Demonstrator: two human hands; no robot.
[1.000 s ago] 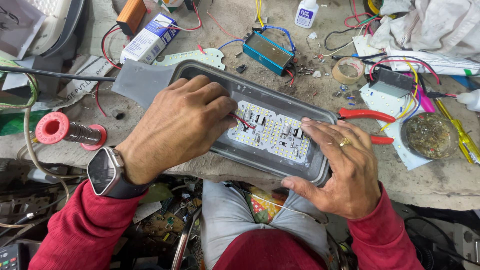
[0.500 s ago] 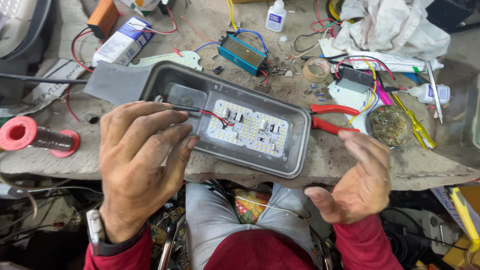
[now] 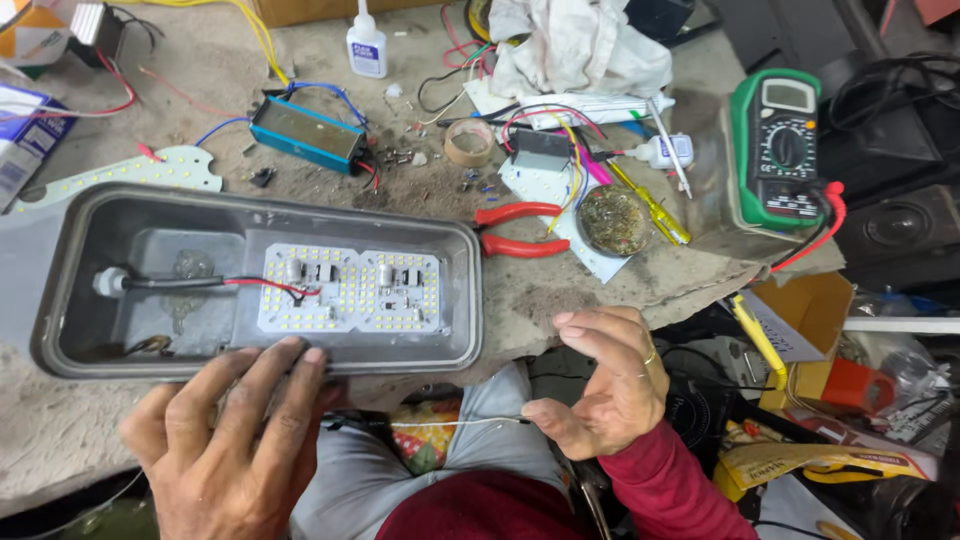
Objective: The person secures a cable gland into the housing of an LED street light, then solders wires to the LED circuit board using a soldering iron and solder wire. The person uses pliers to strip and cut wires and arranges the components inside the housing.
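Left hand (image 3: 225,440) is sitting at 7 o'clock, fingers spread and flat, fingertips touching the near rim of the grey oblong metal lamp housing (image 3: 60,260), not closed on anything. Right hand (image 3: 605,385) is hanging at 5 o'clock off the bench edge, thumb and forefinger pinching together on a thin pale wire (image 3: 455,423) that is running leftward toward the left hand; where its far end is ending, cannot tell. Housing is lying open-side up at 9 o'clock on the dusty bench, with a white rectangular LED board (image 3: 350,290) sitting in its right half and a red-and-black lead (image 3: 215,284) running from the board to a grommet in the left wall. Red-handled pliers (image 3: 520,229) are lying just beside the housing's right end at 2 o'clock. Blue rectangular driver box (image 3: 305,133) is sitting at 11 o'clock, well apart from both hands. Green-cased multimeter (image 3: 785,150) is resting far out at 2 o'clock.
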